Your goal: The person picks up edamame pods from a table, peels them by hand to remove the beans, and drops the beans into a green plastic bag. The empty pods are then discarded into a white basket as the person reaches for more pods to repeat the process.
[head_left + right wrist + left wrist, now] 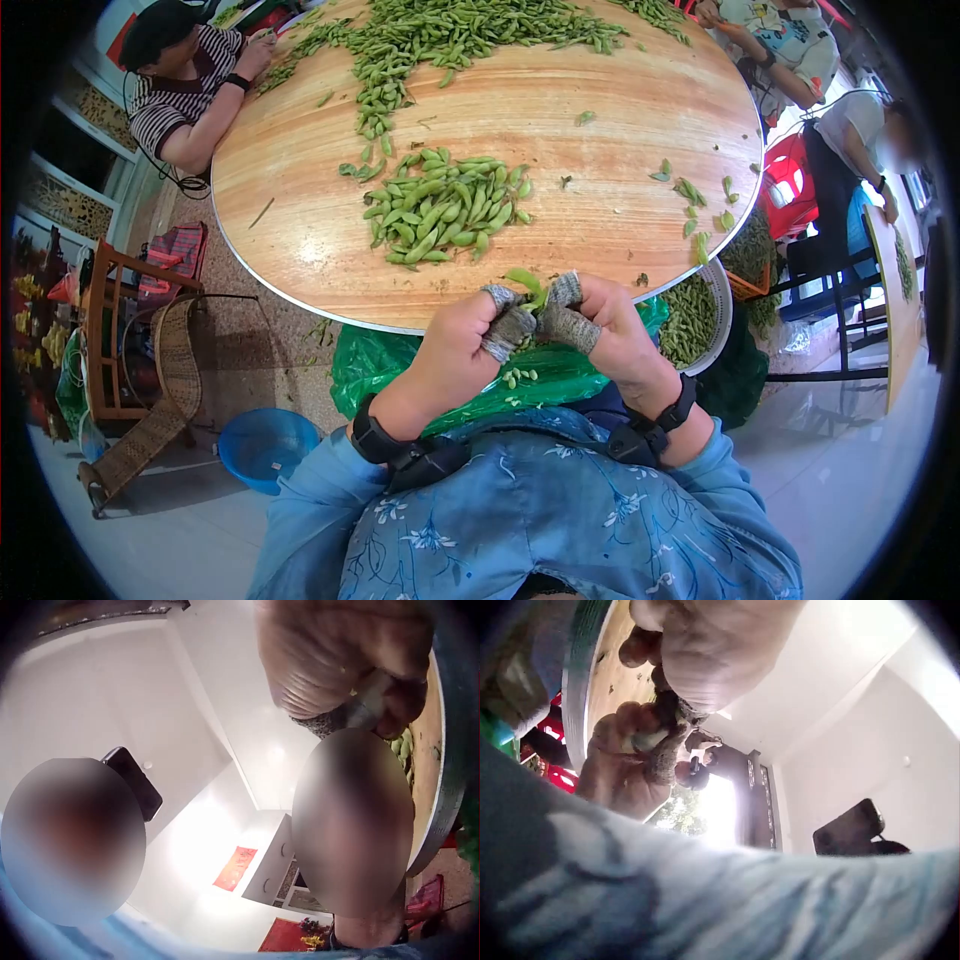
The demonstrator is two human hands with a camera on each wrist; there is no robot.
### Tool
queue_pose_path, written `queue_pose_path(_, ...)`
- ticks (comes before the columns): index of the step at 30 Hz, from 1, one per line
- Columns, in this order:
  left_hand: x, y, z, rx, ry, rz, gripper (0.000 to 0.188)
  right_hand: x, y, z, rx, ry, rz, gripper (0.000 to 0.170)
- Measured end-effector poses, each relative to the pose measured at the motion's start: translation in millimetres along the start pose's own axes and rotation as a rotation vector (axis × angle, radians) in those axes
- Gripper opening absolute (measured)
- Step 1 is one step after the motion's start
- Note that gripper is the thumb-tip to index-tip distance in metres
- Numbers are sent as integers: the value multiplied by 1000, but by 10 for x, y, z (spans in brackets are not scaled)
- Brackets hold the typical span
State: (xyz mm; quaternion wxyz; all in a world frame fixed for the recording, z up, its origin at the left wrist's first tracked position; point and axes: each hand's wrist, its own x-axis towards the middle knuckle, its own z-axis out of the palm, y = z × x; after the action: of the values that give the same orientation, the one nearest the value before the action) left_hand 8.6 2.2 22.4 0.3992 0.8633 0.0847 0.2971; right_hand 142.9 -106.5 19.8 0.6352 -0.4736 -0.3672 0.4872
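Note:
Over the table's near edge, the left hand (462, 335) and right hand (610, 335) meet, grey coverings on their thumbs and fingers. Both pinch a green pod (532, 290) between them. Just beyond lies a heap of pods (440, 208) on the round wooden table (300, 220). Below the hands, shelled beans (518, 378) rest on a green plastic bag (380, 365) at the lap. In the left wrist view the left hand (720, 652) is close to the camera; the right wrist view shows the right hand (345, 660), with the fingertips partly hidden.
A larger pile of pods (480, 25) covers the table's far side. A white basket of pods (715, 330) stands at the right, a blue basin (265, 445) on the floor at left. Several people sit or stand around; a wicker chair (175, 370) is at left.

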Motion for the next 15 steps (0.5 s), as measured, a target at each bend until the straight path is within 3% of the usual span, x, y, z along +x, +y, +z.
queue_pose_path(2,20,78,-66,-441,-89,-376,10,6,20,-15,-27,-17,-33,4)
queue_pose_path(7,8,65,-82,-566,-107,-549,9,16,-23,18,-269,18,-106,6)
queue_pose_path(9,7,72,-87,-586,-110,-600,7,14,-73,41,-677,27,-253,10)
queue_pose_path(15,-9,41,-93,-882,-92,-855,14,33,-40,97,-890,24,-377,14)
